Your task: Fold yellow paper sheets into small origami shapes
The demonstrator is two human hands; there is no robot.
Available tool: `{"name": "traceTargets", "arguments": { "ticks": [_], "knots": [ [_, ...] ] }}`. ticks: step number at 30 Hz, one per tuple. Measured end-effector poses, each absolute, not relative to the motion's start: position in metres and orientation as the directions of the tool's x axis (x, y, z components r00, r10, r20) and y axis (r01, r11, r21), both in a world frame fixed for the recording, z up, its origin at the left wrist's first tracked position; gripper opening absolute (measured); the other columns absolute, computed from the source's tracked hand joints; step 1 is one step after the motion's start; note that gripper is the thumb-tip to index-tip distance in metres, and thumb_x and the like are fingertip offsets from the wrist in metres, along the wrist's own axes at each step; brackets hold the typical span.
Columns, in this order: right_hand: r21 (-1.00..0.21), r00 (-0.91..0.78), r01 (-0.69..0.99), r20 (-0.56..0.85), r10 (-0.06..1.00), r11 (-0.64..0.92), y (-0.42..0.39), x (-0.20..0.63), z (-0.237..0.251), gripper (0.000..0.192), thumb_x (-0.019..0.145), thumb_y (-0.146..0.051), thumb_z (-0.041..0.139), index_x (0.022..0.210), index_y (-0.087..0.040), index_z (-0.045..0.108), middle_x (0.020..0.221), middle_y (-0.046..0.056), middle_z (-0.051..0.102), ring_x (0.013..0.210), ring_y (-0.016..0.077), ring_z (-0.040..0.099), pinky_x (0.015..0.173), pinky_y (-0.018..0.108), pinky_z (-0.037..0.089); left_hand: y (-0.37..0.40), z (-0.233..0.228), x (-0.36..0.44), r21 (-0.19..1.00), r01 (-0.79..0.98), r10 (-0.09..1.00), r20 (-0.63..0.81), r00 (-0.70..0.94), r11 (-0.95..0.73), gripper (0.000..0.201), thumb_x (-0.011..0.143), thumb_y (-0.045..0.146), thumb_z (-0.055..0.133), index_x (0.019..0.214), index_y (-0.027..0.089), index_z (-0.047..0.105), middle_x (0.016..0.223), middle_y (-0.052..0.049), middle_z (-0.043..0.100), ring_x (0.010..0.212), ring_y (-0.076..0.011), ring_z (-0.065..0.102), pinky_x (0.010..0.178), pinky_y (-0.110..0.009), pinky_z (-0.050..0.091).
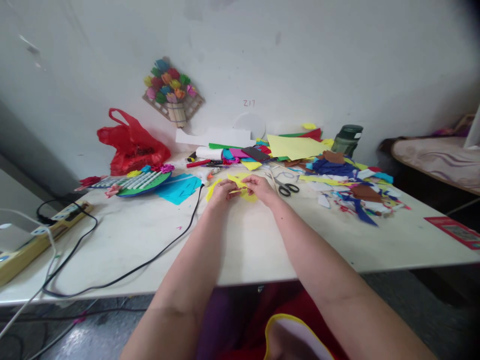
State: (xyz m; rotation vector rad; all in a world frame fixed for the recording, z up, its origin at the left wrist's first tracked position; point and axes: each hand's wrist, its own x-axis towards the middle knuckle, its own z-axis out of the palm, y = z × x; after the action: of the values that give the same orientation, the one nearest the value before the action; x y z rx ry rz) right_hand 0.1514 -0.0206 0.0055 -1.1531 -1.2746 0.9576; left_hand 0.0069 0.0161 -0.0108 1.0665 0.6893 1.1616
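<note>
Both of my hands meet over the middle of the table, fingers pinched around a small piece of yellow paper [235,178]. My left hand [224,192] is closed on its left side. From the right, my right hand [258,187] grips the same piece with thumb and fingers. More yellow paper [249,197] lies under and around the hands; what is between the fingertips is partly hidden. Black-handled scissors [288,189] lie just right of my right hand. Left of my left hand is a blue paper sheet [179,190].
A black cord [150,261] crosses the left of the table near a power strip [63,220]. A green board with rolled sticks and flowers [140,184], a red plastic bag [135,147], a dark bottle [347,140] and piled paper scraps [365,192] surround the hands.
</note>
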Motion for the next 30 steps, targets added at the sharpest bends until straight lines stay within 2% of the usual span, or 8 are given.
{"name": "traceTargets", "arguments": {
  "ticks": [3, 7, 12, 17, 21, 26, 30],
  "knots": [
    [-0.981, 0.079, 0.045, 0.191, 0.978, 0.188, -0.022, 0.152, 0.006, 0.011, 0.068, -0.01, 0.053, 0.076, -0.016, 0.059, 0.053, -0.006, 0.053, 0.044, 0.0055, 0.046, 0.046, 0.018, 0.04, 0.015, -0.011, 0.005, 0.925, -0.377, 0.937, 0.1, 0.336, 0.037, 0.019, 0.05, 0.014, 0.066, 0.067, 0.013, 0.058, 0.067, 0.0, 0.057, 0.066, -0.0141, 0.061, 0.067, -0.032, 0.052],
    [-0.979, 0.07, 0.025, 0.203, 0.977, 0.202, -0.021, 0.154, 0.005, 0.012, 0.068, -0.012, 0.053, 0.078, -0.016, 0.058, 0.051, -0.006, 0.051, 0.046, 0.0063, 0.048, 0.047, 0.018, 0.039, 0.016, -0.01, 0.004, 0.917, -0.391, 0.924, 0.083, 0.373, 0.075, 0.021, 0.055, 0.024, 0.069, 0.07, 0.014, 0.058, 0.068, -0.001, 0.059, 0.066, -0.0141, 0.061, 0.067, -0.032, 0.052],
    [-0.978, 0.047, 0.066, 0.201, 0.978, 0.198, -0.022, 0.153, 0.007, 0.012, 0.067, -0.01, 0.054, 0.077, -0.016, 0.058, 0.051, -0.006, 0.05, 0.044, 0.006, 0.046, 0.046, 0.018, 0.038, 0.018, -0.012, 0.005, 0.929, -0.363, 0.964, 0.032, 0.264, 0.068, 0.033, 0.058, 0.042, 0.072, 0.068, 0.014, 0.058, 0.06, -0.003, 0.059, 0.053, -0.0111, 0.056, 0.057, -0.027, 0.05],
    [-0.976, 0.041, 0.117, 0.191, 0.981, 0.186, -0.025, 0.15, 0.01, 0.013, 0.069, -0.008, 0.052, 0.077, -0.016, 0.058, 0.052, -0.006, 0.054, 0.041, 0.0052, 0.043, 0.046, 0.018, 0.038, 0.02, -0.016, 0.006, 0.953, -0.302, 0.984, 0.034, 0.173, 0.02, 0.033, 0.052, 0.037, 0.077, 0.06, 0.013, 0.055, 0.055, -0.001, 0.057, 0.047, -0.0089, 0.053, 0.053, -0.025, 0.048],
    [-0.978, 0.082, 0.131, 0.173, 0.982, 0.161, -0.022, 0.151, 0.008, 0.012, 0.069, -0.007, 0.054, 0.076, -0.016, 0.058, 0.055, -0.004, 0.059, 0.042, 0.0052, 0.045, 0.046, 0.018, 0.039, 0.021, -0.015, 0.005, 0.967, -0.253, 0.992, 0.058, 0.111, -0.028, 0.036, 0.053, 0.041, 0.075, 0.058, 0.014, 0.054, 0.054, -0.001, 0.057, 0.045, -0.0089, 0.052, 0.052, -0.025, 0.047],
    [-0.984, 0.15, -0.033, 0.17, 0.974, 0.177, -0.019, 0.154, 0.006, 0.017, 0.068, -0.007, 0.059, 0.083, -0.015, 0.061, 0.054, -0.002, 0.061, 0.049, 0.0073, 0.055, 0.051, 0.018, 0.042, 0.016, -0.01, 0.005, 0.95, -0.28, 0.98, 0.174, 0.098, -0.14, 0.038, 0.058, 0.048, 0.071, 0.06, 0.014, 0.055, 0.055, 0.0, 0.055, 0.051, -0.0085, 0.053, 0.06, -0.026, 0.048],
    [-0.98, 0.192, -0.124, 0.133, 0.972, 0.158, -0.019, 0.151, 0.008, 0.019, 0.07, -0.008, 0.061, 0.088, -0.015, 0.062, 0.06, -0.001, 0.066, 0.05, 0.0075, 0.059, 0.054, 0.019, 0.045, 0.008, -0.005, 0.011, 0.95, -0.296, 0.971, 0.154, 0.181, -0.096, 0.039, 0.056, 0.048, 0.073, 0.069, 0.015, 0.058, 0.066, -0.002, 0.06, 0.061, -0.0108, 0.057, 0.064, -0.026, 0.048]
  ]
}}
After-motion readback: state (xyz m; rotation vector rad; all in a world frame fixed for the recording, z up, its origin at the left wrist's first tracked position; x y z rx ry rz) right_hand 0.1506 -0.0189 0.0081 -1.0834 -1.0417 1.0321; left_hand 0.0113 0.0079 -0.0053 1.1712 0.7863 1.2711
